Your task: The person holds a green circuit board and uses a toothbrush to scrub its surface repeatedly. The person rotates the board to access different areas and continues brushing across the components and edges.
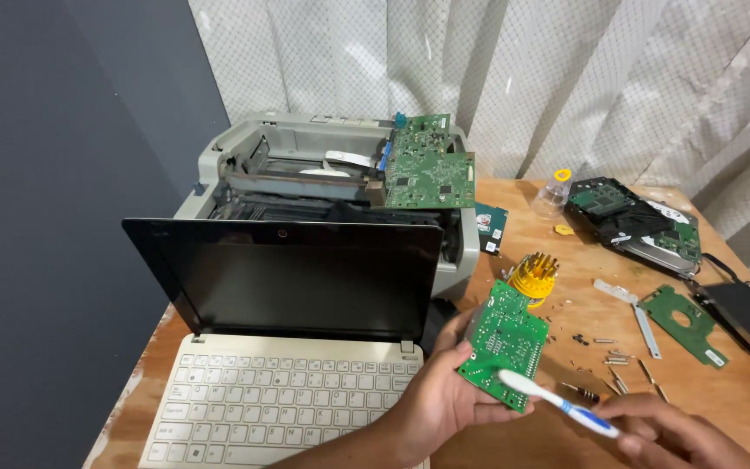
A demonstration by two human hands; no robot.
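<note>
Green circuit board (503,346) sits pinched in your left hand (444,395); your right hand (666,432) grips a toothbrush (557,402); press hard and bristles could snag components, or the board slips onto the desk (566,439).

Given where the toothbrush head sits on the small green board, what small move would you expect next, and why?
Probably a short stroke of the toothbrush across the circuit board: the right hand has its bristles at the board's lower edge, while the left hand holds the board tilted up.

I saw the laptop (288,347) left of my left hand (440,395); the printer (305,174) behind it; screwdriver bits (618,358) right of the circuit board (505,345).
</note>
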